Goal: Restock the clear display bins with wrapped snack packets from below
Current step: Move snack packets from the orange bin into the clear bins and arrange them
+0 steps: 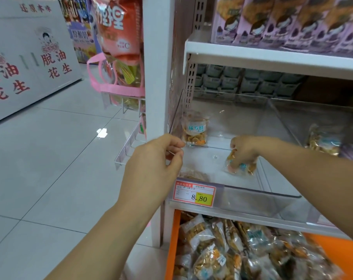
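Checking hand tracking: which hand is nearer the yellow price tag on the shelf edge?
Left. The left hand is just above-left of the price tag, at the front corner of the bin. The right hand is farther back inside the bin, gripping a packet.

I'm in a snack shop. A price tag [194,195] reading 8.80 sits at the front left edge of the shelf [242,216], purple packets [293,21] line the upper shelf [272,57], and a white cabinet [30,57] printed with red lettering stands on the tiled floor [50,168].
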`<state>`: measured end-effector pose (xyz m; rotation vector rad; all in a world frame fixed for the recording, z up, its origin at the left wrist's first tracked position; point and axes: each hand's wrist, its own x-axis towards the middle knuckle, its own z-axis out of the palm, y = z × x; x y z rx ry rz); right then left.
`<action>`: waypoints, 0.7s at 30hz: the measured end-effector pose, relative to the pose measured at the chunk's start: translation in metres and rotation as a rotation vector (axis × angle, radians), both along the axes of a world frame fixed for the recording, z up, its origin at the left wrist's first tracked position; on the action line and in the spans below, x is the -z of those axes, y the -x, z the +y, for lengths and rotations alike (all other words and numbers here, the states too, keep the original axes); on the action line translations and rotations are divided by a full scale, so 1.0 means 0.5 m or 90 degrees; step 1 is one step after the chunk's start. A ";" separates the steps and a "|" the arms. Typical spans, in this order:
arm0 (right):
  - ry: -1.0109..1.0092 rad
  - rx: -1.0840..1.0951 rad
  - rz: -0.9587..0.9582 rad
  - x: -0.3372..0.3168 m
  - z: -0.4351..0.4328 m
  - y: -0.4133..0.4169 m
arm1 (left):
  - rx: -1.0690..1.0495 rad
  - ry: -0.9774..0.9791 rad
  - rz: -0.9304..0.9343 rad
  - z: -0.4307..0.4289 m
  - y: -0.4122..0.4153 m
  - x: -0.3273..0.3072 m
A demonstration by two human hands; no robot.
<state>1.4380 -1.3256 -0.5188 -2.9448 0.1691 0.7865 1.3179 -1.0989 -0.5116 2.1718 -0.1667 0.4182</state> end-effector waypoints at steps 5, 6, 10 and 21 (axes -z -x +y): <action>-0.027 -0.088 -0.241 -0.055 0.007 0.064 | 0.013 -0.091 -0.030 -0.012 0.014 -0.009; -0.117 -0.064 -0.280 -0.070 0.013 0.086 | 0.020 -0.101 -0.043 -0.016 0.019 -0.011; -0.529 0.086 -0.344 -0.117 0.062 0.177 | 0.100 -0.037 0.025 -0.038 0.036 -0.022; -0.347 -0.162 -0.483 -0.160 0.063 0.215 | 0.141 0.153 0.093 -0.025 0.020 -0.038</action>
